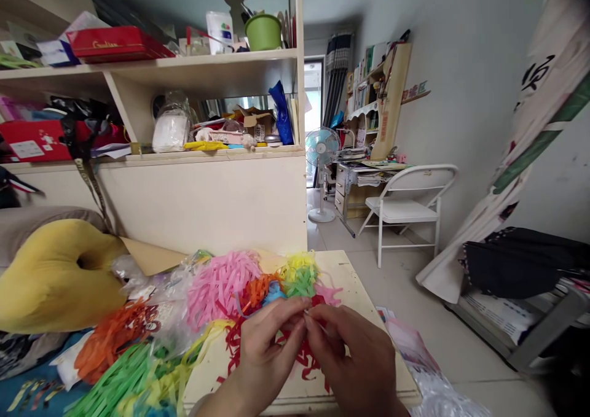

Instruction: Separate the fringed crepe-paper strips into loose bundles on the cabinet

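Observation:
Low over a pale wooden board, my left hand and my right hand meet with thumbs and forefingers pinched together. A thin whitish sliver shows at the fingertips, too small to name. Red curled paper strips lie beneath and between my hands, partly hidden by them. Just beyond are bundles of pink strips, orange strips, yellow strips and green strips. A bit of blue strip sits among them.
Left of the board lie more green strips, orange strips, clear plastic bags and a yellow cushion. A loaded shelf unit rises behind. A white folding chair and a fan stand further back.

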Demonstrator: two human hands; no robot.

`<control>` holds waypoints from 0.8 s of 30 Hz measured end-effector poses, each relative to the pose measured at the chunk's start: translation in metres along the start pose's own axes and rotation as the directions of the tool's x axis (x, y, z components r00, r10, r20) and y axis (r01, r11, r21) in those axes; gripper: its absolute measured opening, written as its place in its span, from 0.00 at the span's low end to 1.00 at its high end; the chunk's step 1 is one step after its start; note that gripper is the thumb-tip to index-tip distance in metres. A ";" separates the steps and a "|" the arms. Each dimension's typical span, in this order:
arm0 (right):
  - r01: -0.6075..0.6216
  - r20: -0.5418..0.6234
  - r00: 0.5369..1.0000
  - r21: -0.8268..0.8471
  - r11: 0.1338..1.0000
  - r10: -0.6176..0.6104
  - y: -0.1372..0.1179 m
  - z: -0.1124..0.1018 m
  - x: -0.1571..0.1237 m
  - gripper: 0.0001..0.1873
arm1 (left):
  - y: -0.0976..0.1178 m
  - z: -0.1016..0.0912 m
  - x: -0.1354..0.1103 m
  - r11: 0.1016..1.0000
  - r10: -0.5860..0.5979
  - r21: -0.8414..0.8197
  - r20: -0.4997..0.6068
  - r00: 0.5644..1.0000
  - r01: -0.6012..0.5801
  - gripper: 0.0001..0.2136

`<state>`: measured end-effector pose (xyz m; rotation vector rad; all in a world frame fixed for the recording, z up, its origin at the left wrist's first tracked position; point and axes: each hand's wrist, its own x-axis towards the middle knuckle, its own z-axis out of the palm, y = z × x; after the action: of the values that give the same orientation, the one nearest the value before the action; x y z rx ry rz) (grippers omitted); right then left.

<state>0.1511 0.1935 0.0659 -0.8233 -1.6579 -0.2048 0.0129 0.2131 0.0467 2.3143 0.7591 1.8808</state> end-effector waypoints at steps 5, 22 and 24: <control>-0.066 0.043 0.997 0.032 0.997 0.065 0.002 -0.001 0.000 0.07 | 0.002 0.001 0.001 1.000 0.001 0.017 0.000 1.000 -0.001 0.12; -0.194 0.155 0.972 0.124 0.973 0.174 0.005 -0.005 0.002 0.06 | -0.002 -0.005 0.002 0.989 0.128 0.061 0.064 0.990 -0.132 0.14; -0.200 0.150 0.972 0.122 0.972 0.182 0.004 -0.004 0.001 0.06 | -0.003 -0.006 -0.001 0.986 0.135 0.092 0.074 0.988 -0.142 0.15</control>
<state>0.1562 0.1949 0.0671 -0.9029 -1.6882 0.1021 0.0064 0.2142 0.0463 2.5378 0.7149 1.8466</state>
